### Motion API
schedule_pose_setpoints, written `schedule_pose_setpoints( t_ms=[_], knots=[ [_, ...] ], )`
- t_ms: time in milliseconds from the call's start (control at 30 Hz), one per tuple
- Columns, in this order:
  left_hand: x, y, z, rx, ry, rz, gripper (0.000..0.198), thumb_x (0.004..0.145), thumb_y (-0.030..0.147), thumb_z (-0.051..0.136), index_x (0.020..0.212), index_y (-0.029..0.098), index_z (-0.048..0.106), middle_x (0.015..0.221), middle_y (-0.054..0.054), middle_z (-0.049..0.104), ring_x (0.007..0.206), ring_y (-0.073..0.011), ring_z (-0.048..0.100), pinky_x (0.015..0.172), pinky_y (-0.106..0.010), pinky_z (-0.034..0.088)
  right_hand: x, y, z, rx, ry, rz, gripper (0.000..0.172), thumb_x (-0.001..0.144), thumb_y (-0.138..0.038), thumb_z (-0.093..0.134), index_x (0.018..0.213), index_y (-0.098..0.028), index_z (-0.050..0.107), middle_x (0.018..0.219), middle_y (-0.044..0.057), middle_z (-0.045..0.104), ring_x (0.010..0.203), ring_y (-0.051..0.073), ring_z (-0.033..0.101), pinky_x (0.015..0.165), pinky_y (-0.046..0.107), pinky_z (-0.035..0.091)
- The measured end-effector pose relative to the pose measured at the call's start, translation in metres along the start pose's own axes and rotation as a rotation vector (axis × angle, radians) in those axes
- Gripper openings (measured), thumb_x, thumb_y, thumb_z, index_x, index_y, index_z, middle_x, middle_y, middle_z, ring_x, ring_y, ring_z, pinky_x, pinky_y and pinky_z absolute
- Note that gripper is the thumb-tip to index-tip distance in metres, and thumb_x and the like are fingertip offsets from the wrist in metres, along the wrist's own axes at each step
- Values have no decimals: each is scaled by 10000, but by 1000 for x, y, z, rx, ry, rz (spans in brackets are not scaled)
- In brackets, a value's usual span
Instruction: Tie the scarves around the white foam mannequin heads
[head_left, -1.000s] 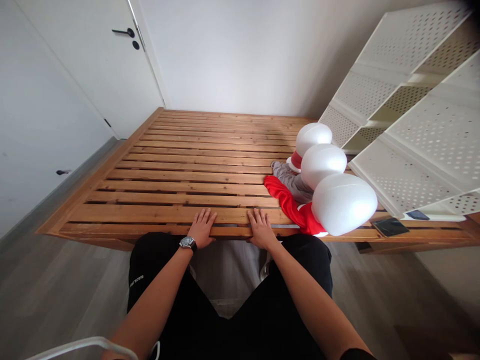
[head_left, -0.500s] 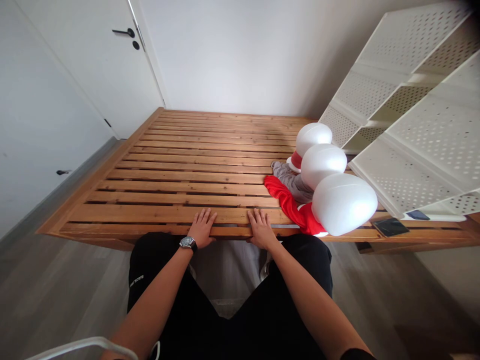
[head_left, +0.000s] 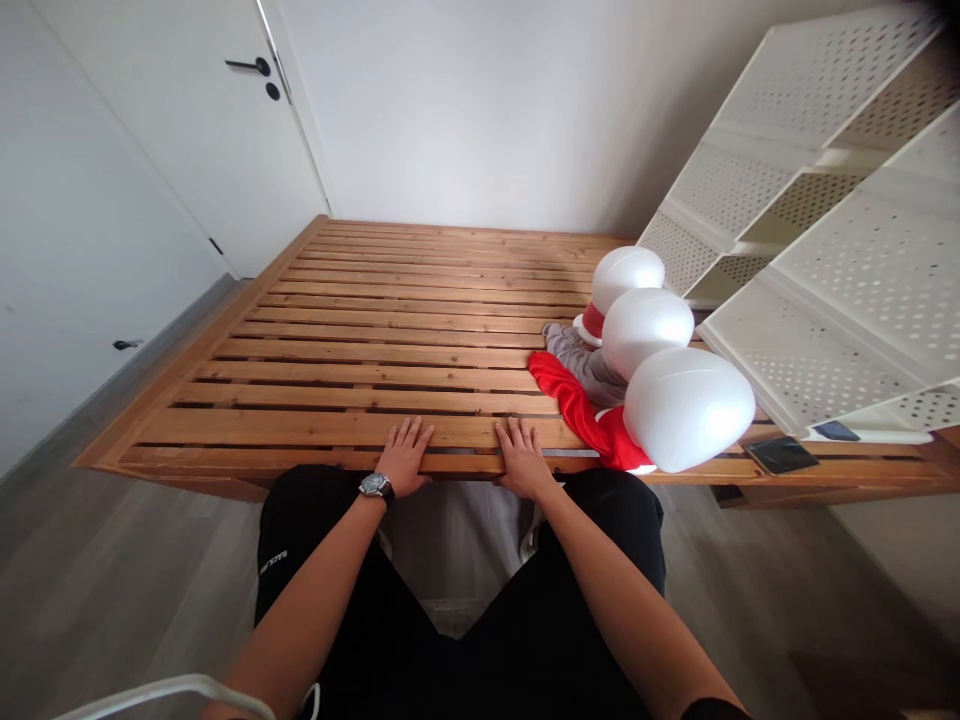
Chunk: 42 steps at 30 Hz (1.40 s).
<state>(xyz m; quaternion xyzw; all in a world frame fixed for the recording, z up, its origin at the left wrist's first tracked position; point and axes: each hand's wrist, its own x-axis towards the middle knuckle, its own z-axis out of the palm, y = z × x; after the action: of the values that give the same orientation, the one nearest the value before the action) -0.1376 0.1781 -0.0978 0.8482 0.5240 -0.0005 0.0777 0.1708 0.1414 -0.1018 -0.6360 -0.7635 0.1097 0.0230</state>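
Both my hands rest on the near edge of a slatted wooden platform (head_left: 360, 372). My left hand (head_left: 404, 458) lies flat with its fingers stretched out, a watch (head_left: 376, 486) on its wrist. My right hand (head_left: 521, 460) lies flat too, fingers apart, and holds nothing. To its right stand three white foam mannequin heads (head_left: 690, 410) in a row. A bright red cloth (head_left: 574, 402) wraps the nearest one's neck and trails left over the slats. Grey cloth (head_left: 581, 358) is around the middle one, and a darker red cloth (head_left: 593, 320) circles the farthest one's neck.
White perforated racks (head_left: 817, 290) lean at the right beside the heads. A dark flat phone-like object (head_left: 783, 455) lies near the platform's right front edge. A white door (head_left: 172, 110) with a black handle is at the left, and a white cable (head_left: 172, 686) shows at lower left.
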Motion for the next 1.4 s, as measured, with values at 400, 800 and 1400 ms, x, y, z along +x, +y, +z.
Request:
schedule_pose_setpoints(
  t_ms=[400, 800, 1400],
  knots=[
    [0, -2, 4, 9, 19, 8, 1130, 695, 448, 855, 1640, 211, 282, 1728, -147, 166, 1597, -376, 118, 1294, -557, 96, 0, 1, 0, -1, 4, -6, 1260, 663, -439, 890, 1654, -159, 163, 1711, 197, 127, 1580, 431, 50, 1259, 600, 36],
    [0, 0, 1, 20, 0, -3, 1135, 696, 454, 850, 1642, 219, 269, 1729, -146, 165, 1600, -372, 111, 1296, -557, 100, 0, 1, 2, -5, 6, -6, 1247, 669, -437, 885, 1652, -161, 170, 1717, 190, 106, 1585, 421, 37, 1266, 593, 23],
    [1, -3, 10, -53, 55, 0, 1044, 722, 411, 805, 1627, 222, 319, 1715, -155, 217, 1595, -383, 130, 1292, -554, 76, -83, 87, -223, -48, 903, 577, 1067, 780, -737, 662, 1593, -169, 269, 1621, 258, 231, 1516, 499, 178, 1170, 700, 239]
  ],
)
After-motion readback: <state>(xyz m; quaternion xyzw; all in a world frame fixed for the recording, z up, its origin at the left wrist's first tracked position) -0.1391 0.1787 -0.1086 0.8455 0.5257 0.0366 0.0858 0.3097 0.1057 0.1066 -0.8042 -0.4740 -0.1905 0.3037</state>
